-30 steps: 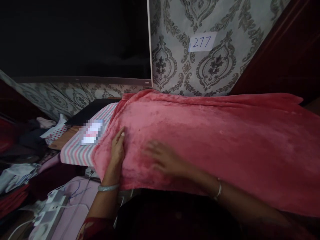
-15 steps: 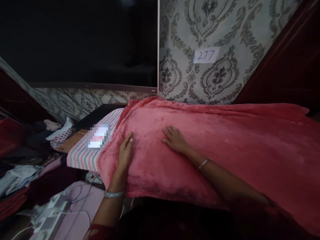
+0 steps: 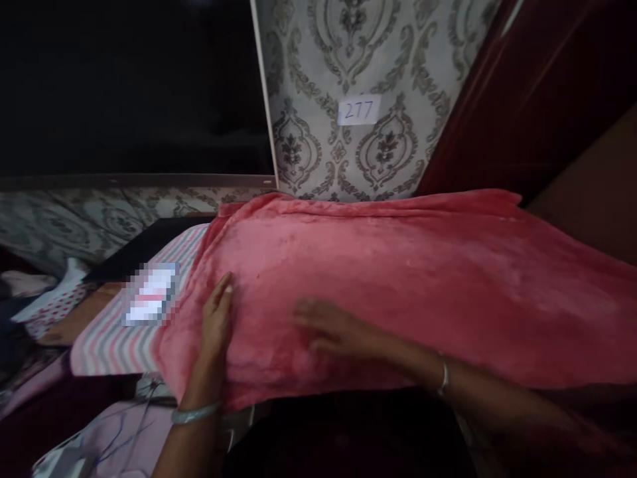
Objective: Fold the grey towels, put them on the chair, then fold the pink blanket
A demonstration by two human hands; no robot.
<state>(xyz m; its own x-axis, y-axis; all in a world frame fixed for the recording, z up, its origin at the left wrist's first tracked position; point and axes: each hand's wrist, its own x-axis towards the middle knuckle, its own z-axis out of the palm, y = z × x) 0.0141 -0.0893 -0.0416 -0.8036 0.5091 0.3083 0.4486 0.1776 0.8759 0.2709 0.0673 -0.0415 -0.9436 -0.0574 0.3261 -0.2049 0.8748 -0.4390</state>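
Observation:
A pink plush blanket is spread over a striped ironing board, whose left end stays uncovered. Near the blanket's left side, my left hand rests on the cloth, open with its fingers stretched out. My right hand, smeared by motion, is over the middle of the near half. Its fingers are stretched and the thumb is apart; whether it touches the cloth I cannot tell. Folds run along the blanket's far edge by the wall.
A pixelated bright rectangle lies on the striped cover. Behind are a large dark screen and a patterned wall with a paper marked 277. A dark red panel stands at right. Clothes and cables are at lower left.
The view has turned to the right. My right hand has moved toward me across the blanket, while my left hand stays at the blanket's left side.

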